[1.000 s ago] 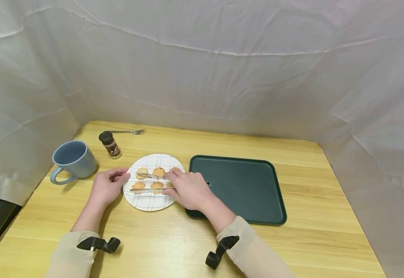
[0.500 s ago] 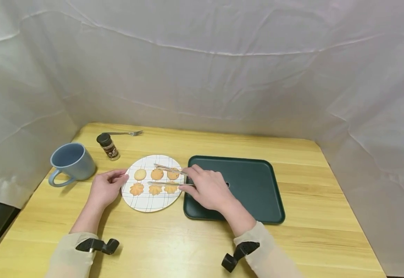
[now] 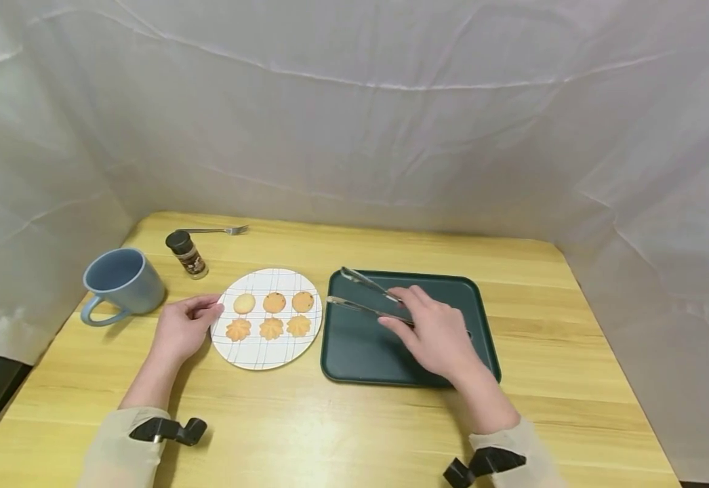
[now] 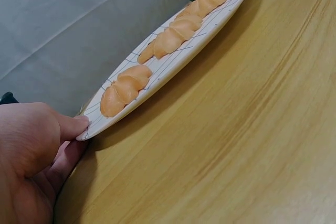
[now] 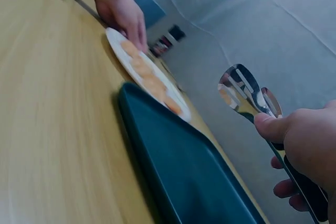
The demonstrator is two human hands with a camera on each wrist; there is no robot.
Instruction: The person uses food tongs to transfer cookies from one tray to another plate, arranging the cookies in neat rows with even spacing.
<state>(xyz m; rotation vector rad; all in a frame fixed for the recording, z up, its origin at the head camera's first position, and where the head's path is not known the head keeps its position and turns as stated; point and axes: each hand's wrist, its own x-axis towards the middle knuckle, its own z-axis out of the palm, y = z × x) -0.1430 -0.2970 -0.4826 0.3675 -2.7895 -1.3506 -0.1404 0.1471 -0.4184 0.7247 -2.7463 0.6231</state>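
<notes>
My left hand (image 3: 182, 330) pinches the left rim of a white checked plate (image 3: 257, 354) between thumb and fingers; the left wrist view shows the thumb on top of the rim. On the plate lie several cookies (image 3: 271, 329) in two rows, round ones at the back and flower-shaped ones in front. My right hand (image 3: 436, 333) holds metal serving tongs (image 5: 302, 182) above the dark green tray (image 3: 360, 359). The tongs' arms are spread apart and point left toward the plate, with nothing between their tips. In the right wrist view, the thumb lies along one arm, fingers round the other.
A blue mug (image 3: 137, 288) stands left of the plate, its handle toward the front left. Behind the plate are a black-capped spice jar (image 3: 188, 256) and a fork (image 3: 217, 230) near the table's back edge. Pale cloth (image 3: 354, 135) hangs around the table's back and sides.
My right hand has carried the tongs off the cookies and rightward over the tray, leaving the plate in full view. My left hand has stayed at the plate's rim.
</notes>
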